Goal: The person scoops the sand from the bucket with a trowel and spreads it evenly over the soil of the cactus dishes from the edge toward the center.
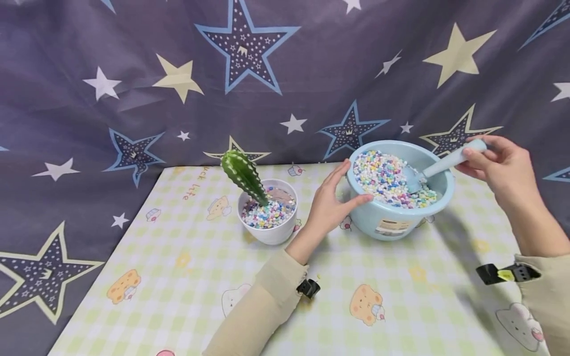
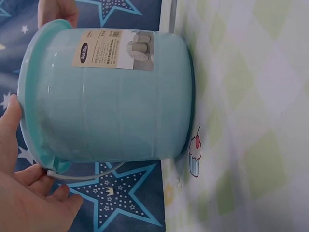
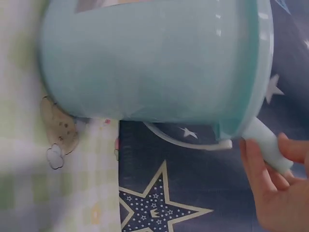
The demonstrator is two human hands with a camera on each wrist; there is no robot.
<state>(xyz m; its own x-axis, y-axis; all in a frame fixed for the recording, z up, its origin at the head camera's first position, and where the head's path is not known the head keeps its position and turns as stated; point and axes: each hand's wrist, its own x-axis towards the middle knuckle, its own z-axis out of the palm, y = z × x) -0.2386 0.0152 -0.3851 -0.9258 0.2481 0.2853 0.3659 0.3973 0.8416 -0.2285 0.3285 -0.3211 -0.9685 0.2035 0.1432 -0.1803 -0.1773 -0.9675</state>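
Note:
A light blue bucket full of small multicoloured pebbles stands on the table. My left hand touches its left side, fingers extended and thumb against the front rim; in the left wrist view the fingers are beside the end of the bucket's handle. My right hand grips the handle of a light blue scoop, whose blade lies among the pebbles. In the right wrist view, only the scoop's handle end shows past the rim. Left of the bucket, a white pot holds a green cactus.
Pebbles cover part of the surface inside the white pot, and a brownish patch shows at its back. A checked cloth with cartoon prints covers the table. Behind it hangs a dark curtain with stars, close to the bucket.

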